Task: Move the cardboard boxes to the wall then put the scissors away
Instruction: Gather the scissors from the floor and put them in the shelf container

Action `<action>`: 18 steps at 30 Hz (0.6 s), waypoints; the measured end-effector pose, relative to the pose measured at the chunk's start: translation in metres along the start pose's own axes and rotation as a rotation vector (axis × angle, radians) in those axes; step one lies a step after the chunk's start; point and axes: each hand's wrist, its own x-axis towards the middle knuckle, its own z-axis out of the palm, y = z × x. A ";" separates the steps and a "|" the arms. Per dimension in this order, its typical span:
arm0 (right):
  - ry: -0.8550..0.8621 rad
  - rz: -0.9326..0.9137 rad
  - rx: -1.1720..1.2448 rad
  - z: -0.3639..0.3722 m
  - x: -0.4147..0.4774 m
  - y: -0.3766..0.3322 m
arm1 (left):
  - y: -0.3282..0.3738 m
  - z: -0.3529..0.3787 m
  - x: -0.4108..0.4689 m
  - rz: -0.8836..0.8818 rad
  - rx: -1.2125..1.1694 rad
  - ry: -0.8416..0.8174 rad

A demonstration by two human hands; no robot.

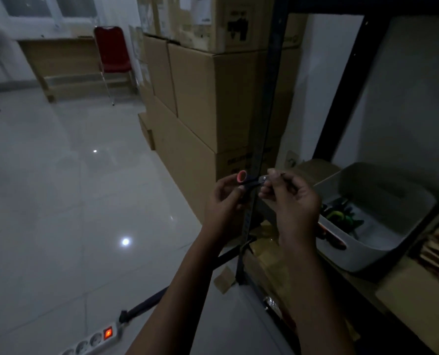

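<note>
Dim storeroom, cardboard boxes (208, 98) look stacked at wall. Left hand (223, 201) and right hand (292, 201) both pinch scissors (251, 180); next, lower them into shelf (405, 298) bin (367, 254).

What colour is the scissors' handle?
The scissors' handle is orange-red with black; the head view, the only one, shows it.

We are in a storeroom: stacked cardboard boxes (213, 98) against the wall, a metal shelf rack (264, 124), a tiled floor (59, 201).
</note>
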 end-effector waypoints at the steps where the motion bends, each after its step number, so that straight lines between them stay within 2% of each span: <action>1: 0.013 -0.041 -0.029 -0.001 0.006 -0.003 | 0.001 0.007 0.005 0.000 -0.010 -0.035; 5: 0.046 -0.149 -0.130 -0.007 0.028 -0.023 | 0.002 0.022 0.028 0.099 0.079 -0.134; 11: 0.240 -0.258 -0.337 -0.048 0.046 -0.048 | -0.004 0.068 0.045 0.295 0.193 -0.376; 14: 0.325 -0.268 -0.470 -0.065 0.052 -0.051 | -0.016 0.090 0.052 0.315 0.319 -0.462; 18: 0.366 -0.269 -0.670 -0.076 0.062 -0.045 | -0.024 0.100 0.063 0.500 0.565 -0.531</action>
